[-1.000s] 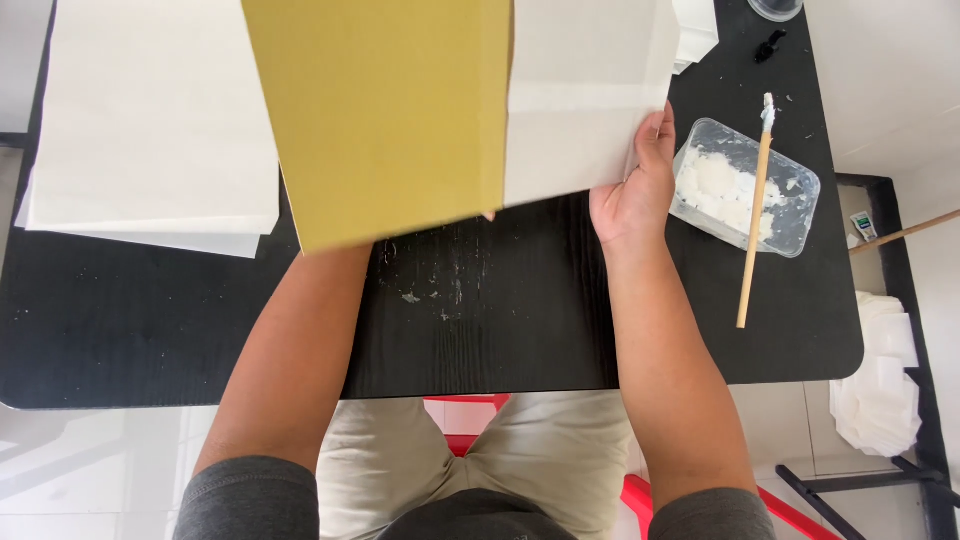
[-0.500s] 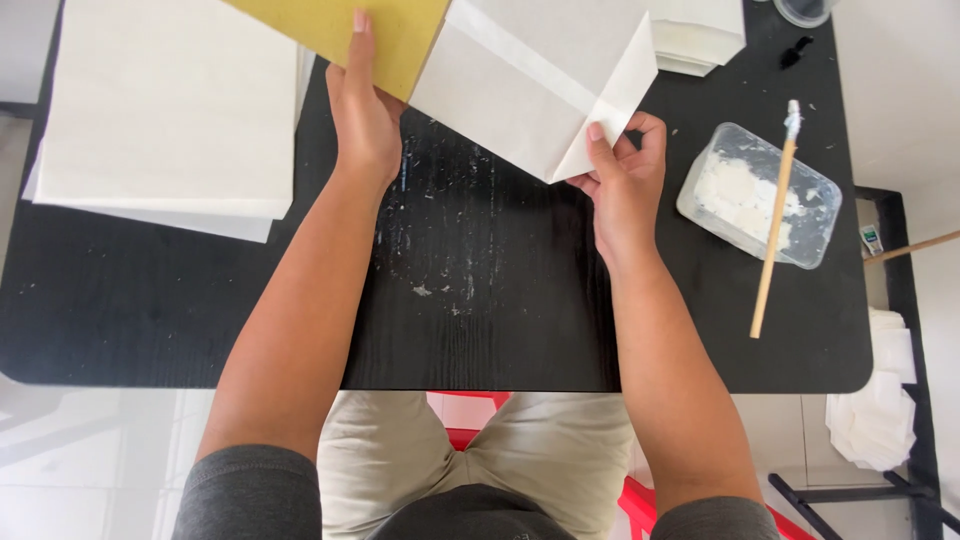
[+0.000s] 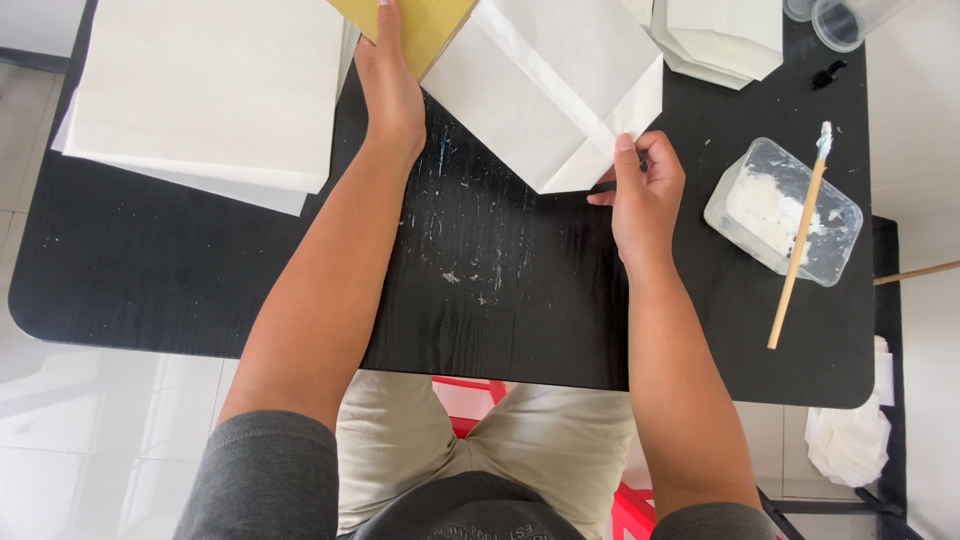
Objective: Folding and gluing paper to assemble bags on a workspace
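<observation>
- Left hand (image 3: 388, 85) presses the yellow board (image 3: 425, 25) at the tabletop's (image 3: 180, 270) far edge.
- Right hand (image 3: 645, 190) pinches the folded white paper's (image 3: 545, 90) near corner.

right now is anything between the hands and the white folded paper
Nothing visible. The right hand already pinches the white folded paper at its lower corner, and the left hand presses on the yellow sheet beside it.

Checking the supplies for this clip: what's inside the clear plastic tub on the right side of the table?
The clear tub holds a lump of white paste. A wooden-handled brush lies across its rim, bristle end smeared white. What lies beneath the paste cannot be seen.
</observation>
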